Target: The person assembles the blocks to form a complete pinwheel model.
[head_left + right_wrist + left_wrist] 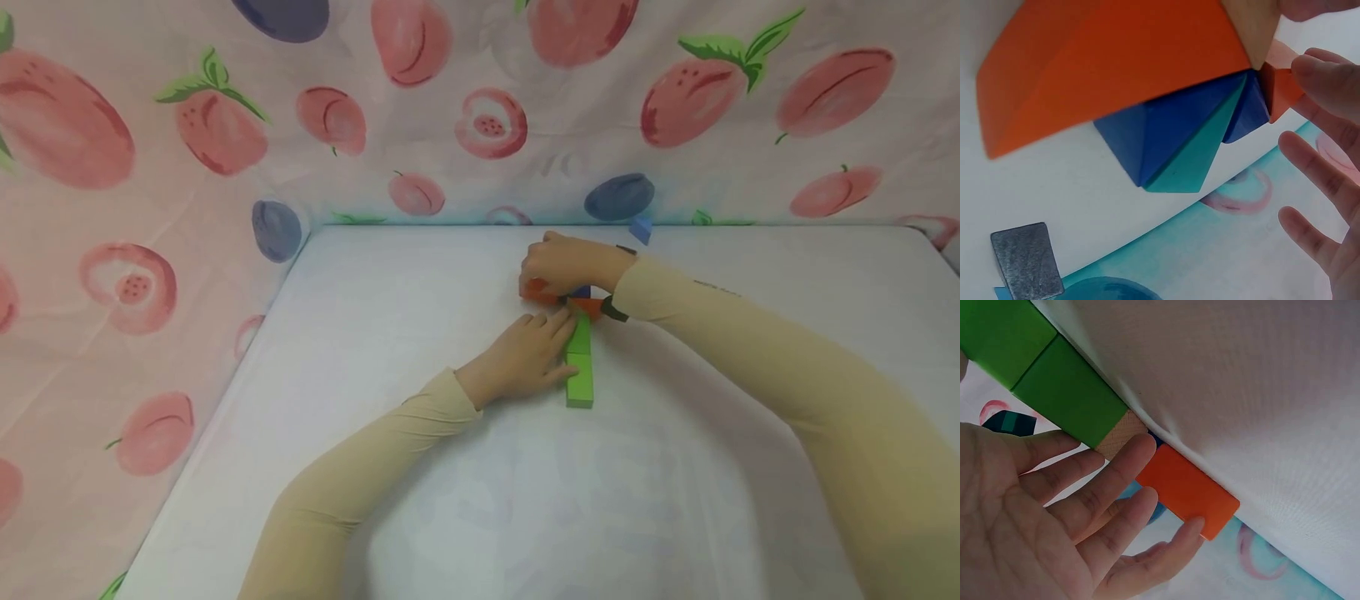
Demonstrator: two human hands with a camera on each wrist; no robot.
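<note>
Sleeves [862, 467] in Foreground: Alignment Step in Progress

Nearest the head camera, 2 sleeved arms were extended over the white table [465, 500]. 2 green blocks [580, 379] were set end to end in a line running away from the camera. At the far end of the line a near orange block [588, 308] was placed, with a blue wedge [1179, 119] beyond it, partly hidden by the right arm in the head view.

The left hand [521, 358] was held with its fingers extended and separated; nothing was gripped, and its fingertips were laid along the green blocks. The right hand [573, 260] was partly curled: the far orange block [538, 292] was apparently pinched between the thumb and 1 finger, while other fingers were spread.

The step in hand was judged to be the fitting of the far orange block into the group while the line was steadied. For the next move, square seating and a release without disturbance of the wedge were judged necessary. 1 loose blue piece [641, 229] was positioned near the far table edge, untouched.
</note>
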